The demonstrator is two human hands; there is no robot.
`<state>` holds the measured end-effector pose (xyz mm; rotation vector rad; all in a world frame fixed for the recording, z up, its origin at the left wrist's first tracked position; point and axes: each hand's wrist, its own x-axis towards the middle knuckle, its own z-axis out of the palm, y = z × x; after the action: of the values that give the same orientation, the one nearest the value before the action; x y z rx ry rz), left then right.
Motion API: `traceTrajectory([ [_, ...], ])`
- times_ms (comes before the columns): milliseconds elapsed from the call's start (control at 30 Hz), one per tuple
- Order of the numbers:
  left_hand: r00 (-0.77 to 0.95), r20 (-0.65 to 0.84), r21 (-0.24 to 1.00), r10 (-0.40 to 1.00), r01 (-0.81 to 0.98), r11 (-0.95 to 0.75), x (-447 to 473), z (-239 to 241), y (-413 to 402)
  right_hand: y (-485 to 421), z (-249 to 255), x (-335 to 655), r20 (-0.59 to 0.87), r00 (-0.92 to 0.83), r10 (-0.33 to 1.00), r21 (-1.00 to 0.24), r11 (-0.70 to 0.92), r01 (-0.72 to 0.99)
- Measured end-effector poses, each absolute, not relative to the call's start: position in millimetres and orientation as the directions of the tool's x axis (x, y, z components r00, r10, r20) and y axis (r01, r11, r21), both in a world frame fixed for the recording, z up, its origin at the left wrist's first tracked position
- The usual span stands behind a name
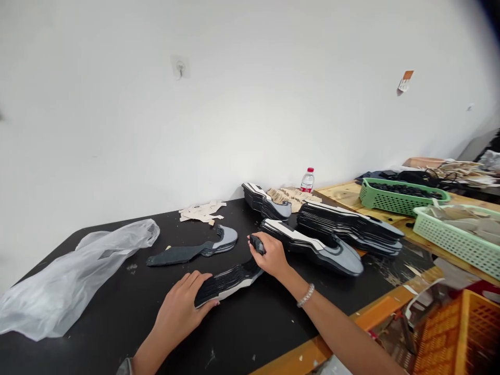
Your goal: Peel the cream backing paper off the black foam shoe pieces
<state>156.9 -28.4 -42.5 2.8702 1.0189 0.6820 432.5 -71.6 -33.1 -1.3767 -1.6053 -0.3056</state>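
Between my hands a stack of dark shoe upper pieces (230, 278) with a pale edge is held just over the black table. My left hand (185, 302) is closed around its near left end, thumb along the pale edge. My right hand (270, 255) grips the curved far end, fingers wrapped over it. Behind them lies a small pile of shoe upper pieces (195, 251), dark with a grey curved tip. To the right of my right hand rest thicker stacks of black, white and grey shoe uppers (312, 245).
A clear plastic bag (86, 276) lies at the left. Cream scraps (201, 211) and a red-capped bottle (308, 180) are near the wall. Green baskets (402, 197) stand on the wooden table (339, 194) at the right, with an orange crate (449, 333) below.
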Motion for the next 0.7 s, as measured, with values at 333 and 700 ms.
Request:
traceTrajectory([
  [333, 0.698, 0.321, 0.163, 0.640, 0.625, -0.764, 160, -33, -32, -71, -30, 440, 0.638, 0.128, 0.759, -0.541, 0.324, 0.776],
  [700, 0.773, -0.118, 0.439, 0.624, 0.604, -0.665, 151, 53, 11, -69, -30, 443, 0.391, 0.094, 0.916, -0.718, 0.239, 0.653],
])
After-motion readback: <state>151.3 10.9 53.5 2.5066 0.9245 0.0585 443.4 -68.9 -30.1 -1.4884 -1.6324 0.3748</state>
